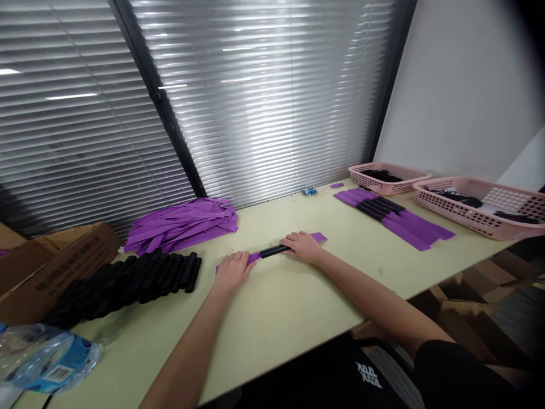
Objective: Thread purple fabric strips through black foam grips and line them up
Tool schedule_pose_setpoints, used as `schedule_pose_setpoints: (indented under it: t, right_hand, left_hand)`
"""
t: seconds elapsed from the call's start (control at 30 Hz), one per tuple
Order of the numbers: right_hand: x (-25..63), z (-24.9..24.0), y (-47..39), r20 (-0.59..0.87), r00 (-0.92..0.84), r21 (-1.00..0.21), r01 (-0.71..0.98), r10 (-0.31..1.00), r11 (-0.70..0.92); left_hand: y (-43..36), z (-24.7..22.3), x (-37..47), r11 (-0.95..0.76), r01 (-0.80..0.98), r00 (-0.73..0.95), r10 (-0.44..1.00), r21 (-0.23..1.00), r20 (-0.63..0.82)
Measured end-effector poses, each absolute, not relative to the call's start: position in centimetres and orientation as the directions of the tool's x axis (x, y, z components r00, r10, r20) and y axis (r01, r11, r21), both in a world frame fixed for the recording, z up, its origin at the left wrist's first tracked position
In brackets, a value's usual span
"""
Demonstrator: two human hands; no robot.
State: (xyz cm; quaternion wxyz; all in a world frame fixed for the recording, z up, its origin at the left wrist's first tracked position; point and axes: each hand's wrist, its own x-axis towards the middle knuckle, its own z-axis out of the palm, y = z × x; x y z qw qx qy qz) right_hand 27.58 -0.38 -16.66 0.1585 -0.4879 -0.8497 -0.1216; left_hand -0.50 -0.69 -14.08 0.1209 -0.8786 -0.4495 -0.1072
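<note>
A flat purple strip (318, 237) lies across the table in front of me, with a ribbed black tube-like sleeve (271, 251) around its middle. My left hand (232, 271) is closed on the strip's left part, and a bit of purple shows past the fingers. At the sleeve's right end, my right hand (303, 247) is closed with the fingertips on the black sleeve; the strip's right end sticks out behind it. Both palms face down, and the undersides of the fingers are hidden.
A heap of purple strips (183, 224) lies by the blinds. Black sleeves (140, 281) are piled at left beside a cardboard box (63, 267) and a plastic bottle (55, 360). Sleeved purple strips (409, 230) lie at right near two pink baskets (481, 213) holding black items.
</note>
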Motion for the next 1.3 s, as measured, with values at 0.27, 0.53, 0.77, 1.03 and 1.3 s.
schedule_pose_setpoints:
  t: [0.27,0.53,0.77,1.03,1.3]
  right_hand:
    - [30.6,-16.9,0.8,0.353,-0.392,-0.127,0.879,0.850,0.459]
    - [33.7,-17.0,1.4,0.339,-0.313,-0.251,0.878,0.887,0.406]
    - [37.0,-16.6,1.2,0.314,-0.153,-0.502,0.811,0.937,0.300]
    - [41.0,-17.1,0.6,0.242,0.023,-0.579,0.805,0.970,0.125]
    - [41.8,-17.7,0.8,0.193,0.073,-0.678,0.731,0.978,0.079]
  left_hand:
    - [-0.5,-14.4,-1.0,-0.508,0.851,0.525,0.801,-0.138,0.289]
    - [-0.5,-14.3,-1.1,-0.452,0.878,0.479,0.830,-0.160,0.284]
    - [-0.3,-14.3,-1.5,-0.442,0.889,0.458,0.840,-0.124,0.291]
    - [1.6,-16.6,-2.6,-0.443,0.822,0.320,0.879,0.358,0.354]
    - [2.5,-17.3,-2.8,-0.363,0.608,0.093,0.916,0.706,0.391]
